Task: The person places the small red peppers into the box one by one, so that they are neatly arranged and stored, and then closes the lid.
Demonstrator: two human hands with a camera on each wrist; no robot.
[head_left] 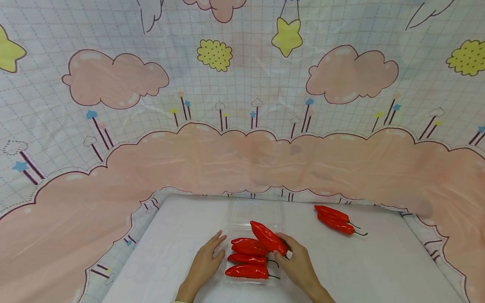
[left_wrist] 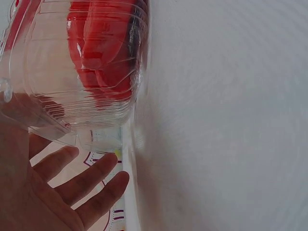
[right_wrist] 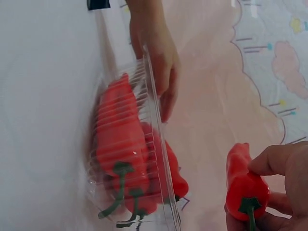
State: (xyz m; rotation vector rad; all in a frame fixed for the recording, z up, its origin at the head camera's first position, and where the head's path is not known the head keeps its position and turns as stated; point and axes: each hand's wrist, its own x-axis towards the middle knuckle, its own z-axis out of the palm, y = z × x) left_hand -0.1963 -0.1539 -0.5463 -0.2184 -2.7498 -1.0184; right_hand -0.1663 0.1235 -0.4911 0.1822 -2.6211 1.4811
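A clear plastic box [head_left: 242, 281] with its lid [head_left: 255, 213] folded back holds several red peppers [head_left: 247, 271], lying side by side with green stems to the right. My right hand [head_left: 299, 265] pinches another red pepper [head_left: 268, 238] near its stem, above the box's right rear part; in the right wrist view this pepper [right_wrist: 246, 190] is between thumb and fingers. At the box's left side is my left hand [head_left: 204, 261], fingers spread and relaxed, holding nothing. The left wrist view shows that hand [left_wrist: 62, 187] beside the box wall [left_wrist: 91, 108].
Two red peppers [head_left: 335, 221] lie together on the white table [head_left: 371, 265], to the right and behind the box. A patterned cloth [head_left: 242, 164] with clouds and stars hangs behind the table and runs along its sides.
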